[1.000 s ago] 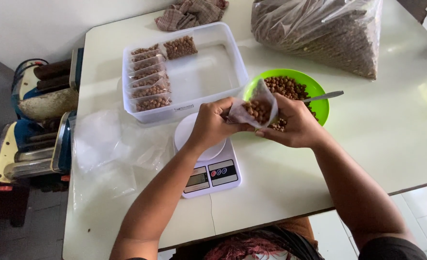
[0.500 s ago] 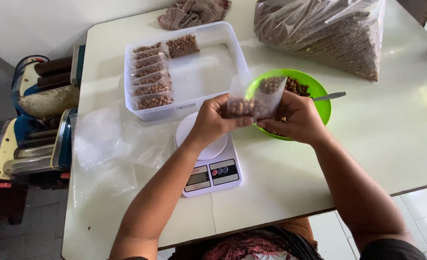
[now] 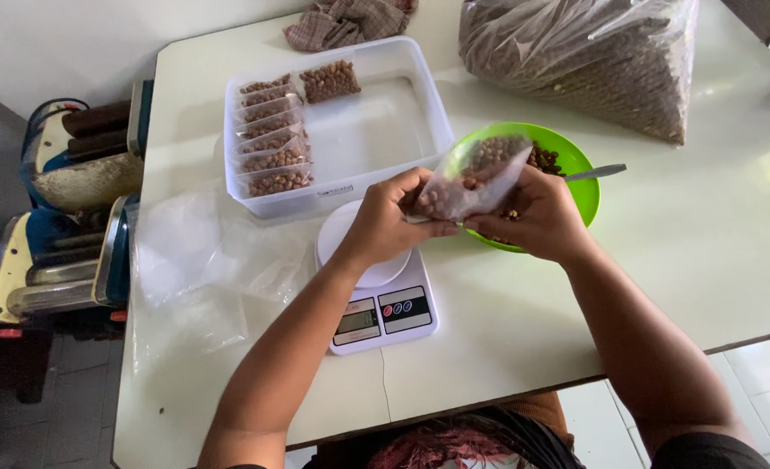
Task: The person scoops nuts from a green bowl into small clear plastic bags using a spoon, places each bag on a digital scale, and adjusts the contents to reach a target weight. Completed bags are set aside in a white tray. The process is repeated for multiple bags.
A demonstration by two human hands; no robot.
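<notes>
Bare forearms, no sleeves or wrist jewelry, dk top w/ reddish print at bottom edge

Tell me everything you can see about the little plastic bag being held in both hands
The small clear plastic bag is soft, thin film, partly filled with small brown round nuts or beans. It lies tilted, lower end toward the left hand, upper end over the green bowl. Both hands pinch it: the left at its lower end, the right hand along its side. It is held in the air above the white kitchen scale, touching neither scale nor table.
</notes>
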